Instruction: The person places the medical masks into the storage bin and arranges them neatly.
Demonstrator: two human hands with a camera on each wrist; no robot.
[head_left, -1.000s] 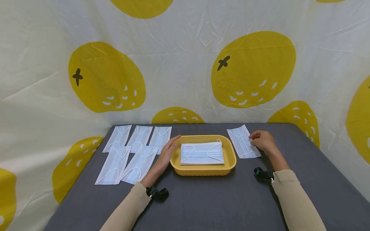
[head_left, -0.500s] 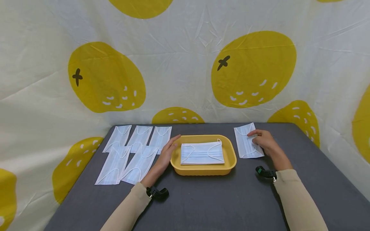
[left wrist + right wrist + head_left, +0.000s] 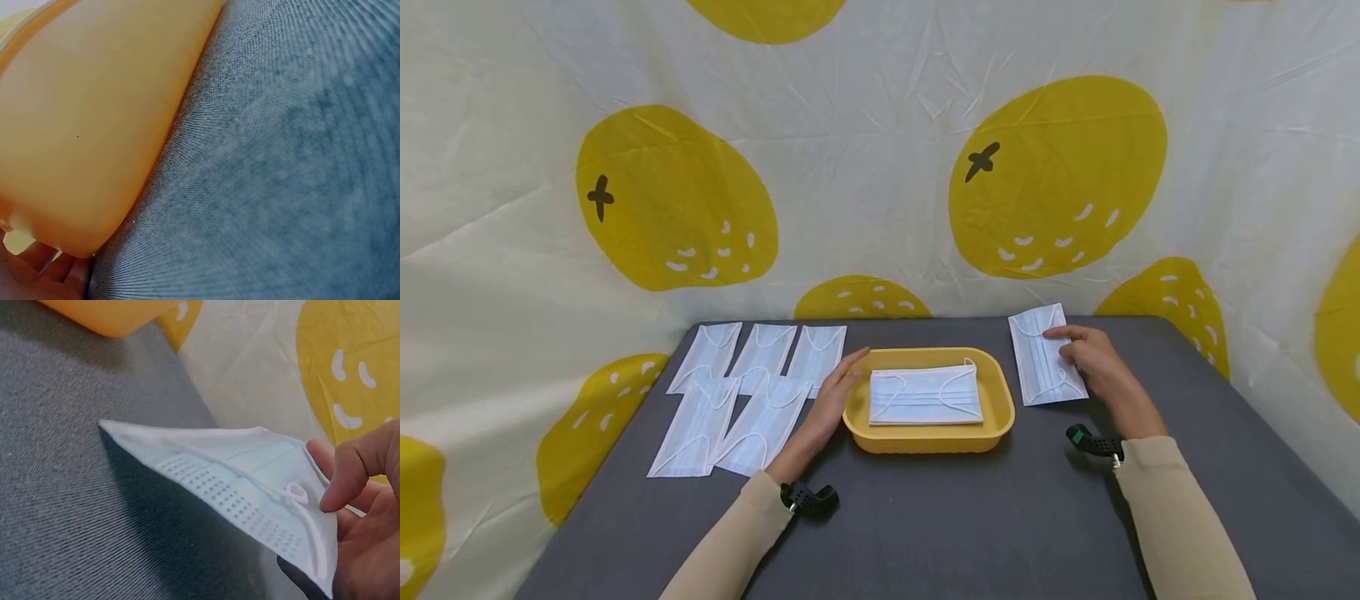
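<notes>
No text, label, brand or number can be read in any view. The only marks are printed shapes on the backdrop cloth (image 3: pixel 880 167): yellow fruit (image 3: pixel 1056 179) with small black crosses and white dashes. The face masks (image 3: pixel 1045 357) and the yellow tray (image 3: pixel 928 440) carry no lettering.

We see a dark grey table (image 3: pixel 925 517). A yellow tray (image 3: pixel 1000 412) sits near its centre. At nine o'clock of the tray lie five face masks (image 3: pixel 752 392), flat in two overlapping rows. At three o'clock a single mask (image 3: pixel 1037 367) is lifted off the cloth.
</notes>
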